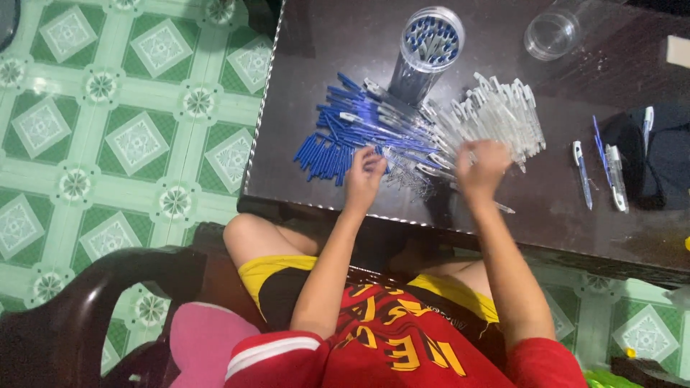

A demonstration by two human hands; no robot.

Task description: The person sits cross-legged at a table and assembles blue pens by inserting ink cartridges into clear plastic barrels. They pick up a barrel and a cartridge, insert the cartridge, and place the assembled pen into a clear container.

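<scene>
My left hand rests on the pile of pen parts, fingers curled down onto its near edge where the blue caps give way to the thin refills. It looks pinched around something small, though I cannot tell which piece it has. My right hand is blurred; it sits at the pile's five o'clock, over the near end of the clear barrels, fingers bent, and I cannot tell whether it grips anything.

The pile lies mid-table, fanned out: blue pieces toward nine o'clock, clear barrels toward three. I judge I am in the picking stage of putting a pen together, each hand fetching a part. Bringing the two pieces together would call for a clean pull out of the tangle, so neighbours do not drag along, and for lining up two slim parts end to end.

At twelve o'clock of the pile stands a clear jar full of blue-tipped pens, and an empty clear jar lies at two. A few finished pens rest at three, beside a dark cloth.

The dark table ends just near my wrists at six o'clock, so loose refills there could roll off. Its left edge is close to the blue caps. Open room lies between the pile and the finished pens.
</scene>
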